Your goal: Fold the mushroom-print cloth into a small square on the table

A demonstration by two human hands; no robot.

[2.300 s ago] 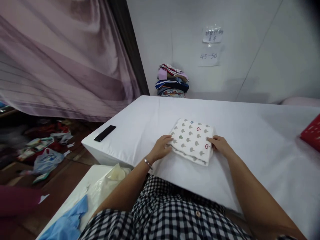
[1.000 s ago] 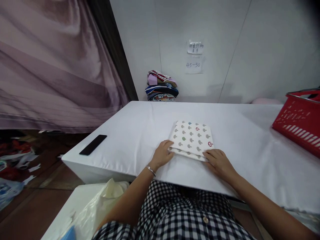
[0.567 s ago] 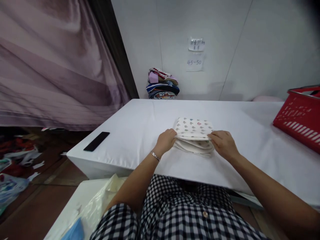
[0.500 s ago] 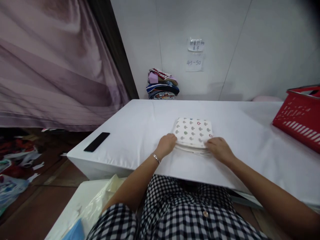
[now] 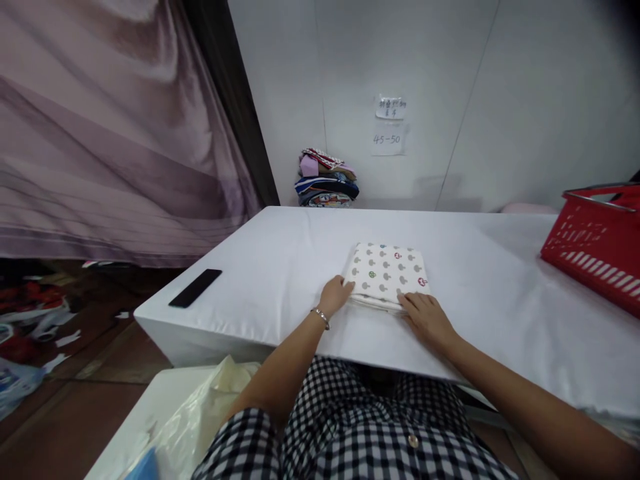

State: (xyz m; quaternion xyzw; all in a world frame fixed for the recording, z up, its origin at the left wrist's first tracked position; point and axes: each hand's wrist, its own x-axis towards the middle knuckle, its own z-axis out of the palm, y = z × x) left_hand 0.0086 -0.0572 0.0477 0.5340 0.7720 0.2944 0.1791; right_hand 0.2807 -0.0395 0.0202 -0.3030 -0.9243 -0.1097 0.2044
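Observation:
A folded white cloth (image 5: 387, 273) with grey, red, green and blue mushroom-like prints lies flat on the white-covered table (image 5: 280, 267). Its layered near edge faces me. At its near left corner, my left hand (image 5: 335, 297) pinches the edge with the thumb on top; the other fingertips are partly hidden. My right hand (image 5: 429, 320) rests with fingers stretched out over the near right corner, pressing on the cloth.
A black phone-like slab (image 5: 195, 288) lies on the table's left side. The red basket (image 5: 590, 247) stands at the right. Several folded fabrics (image 5: 327, 180) are stacked beyond the far edge, against the wall. A plastic bag (image 5: 200, 407) sits on a white surface at my left.
My right hand has gone from gripping the cloth's right edge to lying flat on its near right corner. The left hand stays at the left corner. The view has tilted slightly.

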